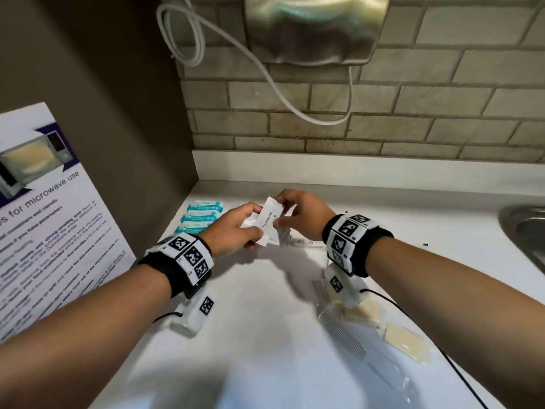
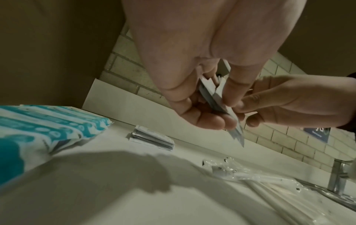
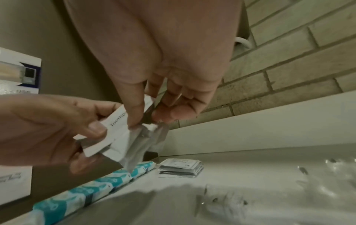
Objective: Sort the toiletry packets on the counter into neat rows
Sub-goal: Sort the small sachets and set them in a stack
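Both hands hold a small bunch of white toothpaste packets (image 1: 267, 221) (image 3: 119, 137) above the back left of the white counter (image 1: 265, 335). My left hand (image 1: 236, 228) (image 2: 202, 115) grips the bunch from the left, thumb on top. My right hand (image 1: 298, 214) (image 3: 146, 115) pinches the top packet from the right. Several teal-and-white packets (image 1: 202, 216) (image 2: 38, 130) (image 3: 90, 187) lie in a row by the left wall. A stack of small white sachets (image 2: 152, 138) (image 3: 181, 169) lies on the counter behind the hands.
Clear-wrapped items (image 2: 260, 178) lie right of the hands. A wrapped comb (image 1: 345, 338) and beige soap packets (image 1: 407, 340) sit at the front right. A steel sink (image 1: 525, 228) is at the right edge, a microwave poster (image 1: 44, 216) on the left wall, and a dryer (image 1: 315, 28) above.
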{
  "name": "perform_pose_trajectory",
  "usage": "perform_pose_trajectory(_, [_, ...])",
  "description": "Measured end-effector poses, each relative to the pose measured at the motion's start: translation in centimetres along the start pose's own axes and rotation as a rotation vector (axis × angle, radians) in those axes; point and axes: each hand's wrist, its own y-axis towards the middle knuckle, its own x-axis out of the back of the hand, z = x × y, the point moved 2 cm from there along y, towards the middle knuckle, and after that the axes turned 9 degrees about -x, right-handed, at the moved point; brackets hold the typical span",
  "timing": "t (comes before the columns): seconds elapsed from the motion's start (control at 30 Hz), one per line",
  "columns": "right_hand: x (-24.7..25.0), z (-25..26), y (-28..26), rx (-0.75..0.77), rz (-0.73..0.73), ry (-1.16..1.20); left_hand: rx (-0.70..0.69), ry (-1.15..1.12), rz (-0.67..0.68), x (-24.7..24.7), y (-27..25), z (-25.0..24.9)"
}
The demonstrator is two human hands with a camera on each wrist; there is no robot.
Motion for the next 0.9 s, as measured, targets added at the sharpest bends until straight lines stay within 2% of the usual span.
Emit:
perform_pose_trajectory(0.1, [-0.7, 0.2, 0.2, -0.06, -0.027, 0.075, 0.031, -0.064, -0.065, 0.3, -0.2, 0.8])
perform_pose_trajectory(0.23, [-1.4, 0.1, 0.6, -0.144, -0.023, 0.189, 0.008, -0.162, -0.137, 1.0, -0.4, 1.0])
perform_pose_trajectory(0.33, [-1.8, 0.0, 0.6, -0.185, -0.039, 0.03, -0.004, -0.176, -0.163, 1.4, -0.2, 1.0])
perform_pose_trajectory(0.43, [-2.0, 0.1, 0.0, -0.102, -0.147, -0.116, -0.008, -0.168, -0.118, 1.2, -0.3, 1.4])
perform_pose_trajectory(0.47, [-2.0, 0.1, -0.3, -0.072, -0.13, -0.097, 0.002, -0.159, -0.091, 1.0, -0.4, 1.6])
perform_pose_trajectory(0.53, [-2.2, 0.0, -0.5, -0.086, 0.021, -0.083, 0.016, -0.146, -0.028, 0.4, -0.7, 2.0])
perform_pose_trajectory(0.6, [-2.7, -0.2, -0.8, -0.154, 0.226, -0.208, 0.022, -0.141, 0.043, -0.2, -1.1, 2.3])
perform_pose_trajectory(0.63, [-3.0, -0.2, -0.9, -0.171, 0.283, -0.323, 0.028, -0.124, 0.082, -0.5, -1.3, 2.4])
perform_pose_trajectory(0.73, [-3.8, 0.2, -1.2, -0.133, 0.296, -0.621, 0.026, 0.079, 0.208, -1.1, -1.6, 2.4])
perform_pose_trajectory(0.83, [-4.9, -0.2, -1.8, -0.083, 0.261, -0.747, -0.031, 0.573, 0.32, -1.2, -2.0, 2.6])
perform_pose_trajectory(0.9, [-6.7, -0.4, -2.2, -0.015, 0.267, -0.796, -0.017, 0.771, 0.359, -1.3, -2.7, 3.7])
